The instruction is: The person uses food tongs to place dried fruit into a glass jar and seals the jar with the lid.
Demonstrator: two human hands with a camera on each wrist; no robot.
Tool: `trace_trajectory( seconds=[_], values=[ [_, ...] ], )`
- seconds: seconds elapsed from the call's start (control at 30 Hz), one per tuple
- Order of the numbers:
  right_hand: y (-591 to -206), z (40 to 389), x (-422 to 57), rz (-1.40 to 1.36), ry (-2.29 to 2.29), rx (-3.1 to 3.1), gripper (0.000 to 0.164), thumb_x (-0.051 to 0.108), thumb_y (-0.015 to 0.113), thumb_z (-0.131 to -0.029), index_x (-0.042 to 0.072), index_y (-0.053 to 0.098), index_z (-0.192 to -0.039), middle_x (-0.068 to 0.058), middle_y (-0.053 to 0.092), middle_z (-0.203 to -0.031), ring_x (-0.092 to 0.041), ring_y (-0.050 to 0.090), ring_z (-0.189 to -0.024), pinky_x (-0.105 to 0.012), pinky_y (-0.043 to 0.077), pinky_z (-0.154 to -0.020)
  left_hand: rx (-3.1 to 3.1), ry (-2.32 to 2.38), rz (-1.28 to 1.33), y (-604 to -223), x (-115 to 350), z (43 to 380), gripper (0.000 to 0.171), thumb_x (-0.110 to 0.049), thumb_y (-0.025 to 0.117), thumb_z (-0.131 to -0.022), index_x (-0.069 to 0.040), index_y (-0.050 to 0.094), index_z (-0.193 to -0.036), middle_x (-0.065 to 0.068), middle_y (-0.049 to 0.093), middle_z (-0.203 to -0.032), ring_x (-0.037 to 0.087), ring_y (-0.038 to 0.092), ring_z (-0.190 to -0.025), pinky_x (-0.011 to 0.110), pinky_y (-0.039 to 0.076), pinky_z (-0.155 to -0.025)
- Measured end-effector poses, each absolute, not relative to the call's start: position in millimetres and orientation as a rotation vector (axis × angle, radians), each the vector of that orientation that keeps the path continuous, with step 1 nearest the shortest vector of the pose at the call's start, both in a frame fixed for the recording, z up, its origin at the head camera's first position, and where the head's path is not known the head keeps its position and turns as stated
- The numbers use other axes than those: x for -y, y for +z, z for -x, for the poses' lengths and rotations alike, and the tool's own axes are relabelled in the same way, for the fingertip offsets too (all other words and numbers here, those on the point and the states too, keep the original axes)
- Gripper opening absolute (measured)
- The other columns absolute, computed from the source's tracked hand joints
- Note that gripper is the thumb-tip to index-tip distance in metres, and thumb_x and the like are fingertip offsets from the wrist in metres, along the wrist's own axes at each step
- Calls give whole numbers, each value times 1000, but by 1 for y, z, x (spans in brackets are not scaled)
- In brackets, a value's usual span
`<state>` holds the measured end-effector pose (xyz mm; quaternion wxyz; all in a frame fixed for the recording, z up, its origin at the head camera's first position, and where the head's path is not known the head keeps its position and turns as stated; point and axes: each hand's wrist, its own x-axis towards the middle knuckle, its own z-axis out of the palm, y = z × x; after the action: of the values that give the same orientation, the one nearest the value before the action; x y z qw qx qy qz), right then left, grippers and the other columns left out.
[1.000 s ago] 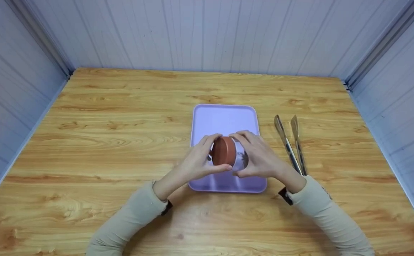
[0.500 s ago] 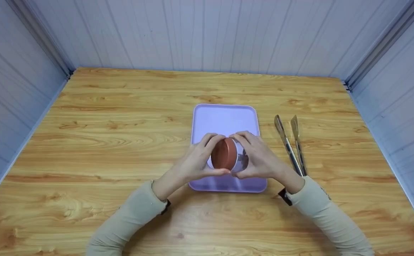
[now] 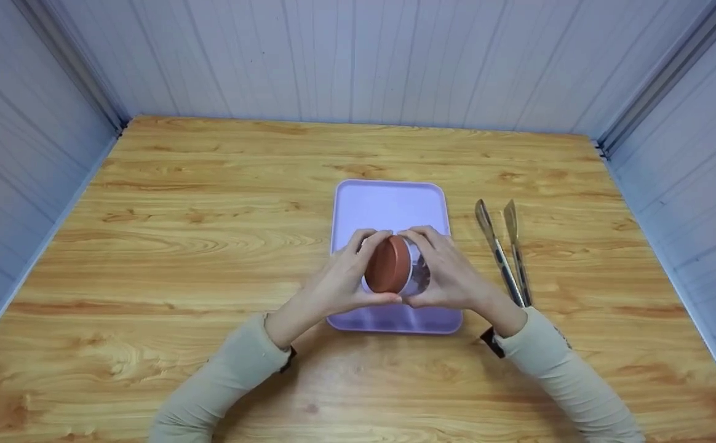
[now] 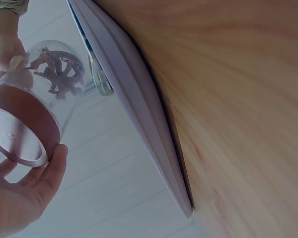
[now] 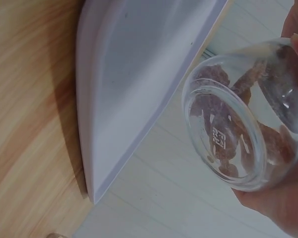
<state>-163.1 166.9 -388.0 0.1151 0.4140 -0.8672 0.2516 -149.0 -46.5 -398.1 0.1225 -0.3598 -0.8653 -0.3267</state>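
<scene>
A clear plastic jar with dark brown dried pieces inside is held tilted on its side above the purple tray. Its reddish-brown screw lid faces left and sits on the jar's mouth. My left hand grips the lid, thumb at the near edge and fingers over the far edge. Round the jar's body curls my right hand. In the left wrist view the lid's underside rim shows between the left fingers. The right wrist view shows the jar's base.
Metal tongs lie on the wooden table just right of the tray, their handle end partly behind the right forearm. Pale panel walls stand at the back and both sides.
My left fingers have shifted their hold over the far edge of the lid, and the lid has turned slightly. The jar stays over the tray in the right hand.
</scene>
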Motion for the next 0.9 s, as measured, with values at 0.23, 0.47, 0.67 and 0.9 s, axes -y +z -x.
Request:
trace_trajectory(
  seconds=[0.23,0.47,0.67,0.9],
  values=[
    [-391,162,-164,-1212,865,2509,91,41,78,-55,4,37,-127,-7,40,-118,-22,45,-101,-39,39,-83,2499,-967,1036,-394,47,151,83,-60,62,-67,-17,32,-131,8,40,-117,20,52,-91,32,47,-73],
    [-394,162,-161,-1260,1064,2465,96,37,83,-54,5,34,-130,-7,38,-120,-20,42,-104,-40,39,-85,2478,-907,1009,-385,50,152,81,-55,69,-63,-19,37,-128,5,43,-113,17,52,-89,30,47,-66],
    [-396,163,-160,-1339,1175,2446,98,32,83,-57,6,28,-134,-6,34,-125,-20,40,-109,-42,37,-89,2539,-851,1000,-377,56,151,81,-59,66,-62,-21,38,-128,5,42,-112,14,51,-87,32,44,-62],
    [-397,165,-165,-1338,1067,2444,94,37,78,-63,0,29,-134,-8,35,-128,-20,35,-116,-35,31,-95,2613,-804,986,-368,69,151,79,-60,65,-63,-22,41,-127,5,42,-111,15,49,-82,32,43,-62]
  ],
)
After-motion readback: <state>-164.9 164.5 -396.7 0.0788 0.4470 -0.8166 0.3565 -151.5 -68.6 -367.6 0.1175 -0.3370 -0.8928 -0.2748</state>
